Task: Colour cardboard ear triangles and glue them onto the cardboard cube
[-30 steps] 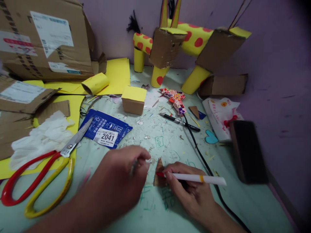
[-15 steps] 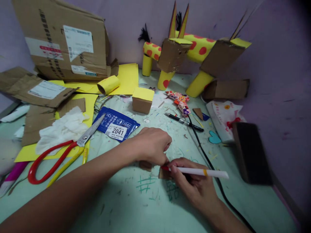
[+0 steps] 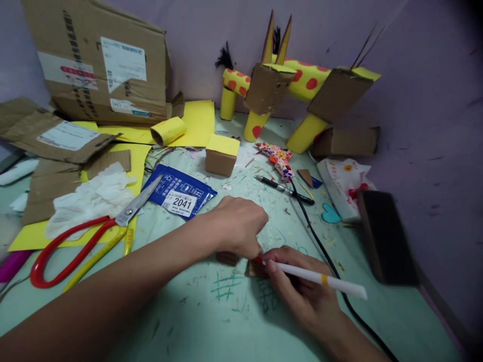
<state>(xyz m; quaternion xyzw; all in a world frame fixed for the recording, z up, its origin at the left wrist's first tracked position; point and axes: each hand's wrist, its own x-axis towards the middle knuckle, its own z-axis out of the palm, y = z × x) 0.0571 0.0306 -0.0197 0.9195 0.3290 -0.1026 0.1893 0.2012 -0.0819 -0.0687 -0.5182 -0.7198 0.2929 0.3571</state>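
My right hand (image 3: 305, 286) is closed around a white marker (image 3: 324, 279) with an orange-yellow band. Its red tip end meets a small brown cardboard piece (image 3: 256, 269) on the table. My left hand (image 3: 241, 226) is curled, its fingertips down at the far edge of that piece, seemingly pinning it; the exact finger contact is hidden. Beneath the left wrist lies another small cardboard piece (image 3: 227, 258), partly covered. Green grid marks (image 3: 226, 286) show on the table in front of the hands.
Red-handled scissors (image 3: 128, 213) lie across a blue packet (image 3: 181, 191) on the left. Behind the hands are a yellow-topped cardboard block (image 3: 222, 160), a black pen (image 3: 283, 189) and spotted cardboard animals (image 3: 269, 90). On the right run a black cable (image 3: 320, 236) and a phone (image 3: 388, 236).
The marker's rear end has swung down and to the right, while its tip stays at the cardboard piece. My left hand has barely moved. The view has shifted slightly.
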